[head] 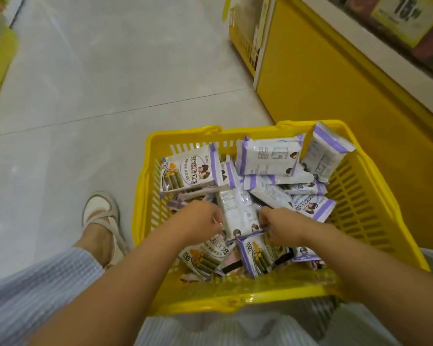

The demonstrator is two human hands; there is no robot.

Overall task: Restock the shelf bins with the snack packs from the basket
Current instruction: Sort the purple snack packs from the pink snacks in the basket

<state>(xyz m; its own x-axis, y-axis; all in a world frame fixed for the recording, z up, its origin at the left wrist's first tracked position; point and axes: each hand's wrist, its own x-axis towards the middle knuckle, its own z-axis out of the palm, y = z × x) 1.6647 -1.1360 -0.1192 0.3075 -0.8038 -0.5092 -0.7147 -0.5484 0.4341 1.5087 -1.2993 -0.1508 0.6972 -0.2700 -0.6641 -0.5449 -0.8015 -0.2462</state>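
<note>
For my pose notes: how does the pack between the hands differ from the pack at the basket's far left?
The held pack shows its plain back with small print; the far-left pack shows its front with green rolls pictured. The held pack is gripped by the left hand and right hand; the far-left pack lies untouched, leaning near the basket wall. Both are white with purple edges.

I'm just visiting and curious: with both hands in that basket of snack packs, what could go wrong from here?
1. Both hands, left hand and right hand, pinch one white snack pack from its sides; a loose grip could drop it.
2. The packs lie piled loosely, so lifting one may drag its neighbours.
3. One pack leans against the yellow basket's right wall near the rim and might tumble out.
</note>
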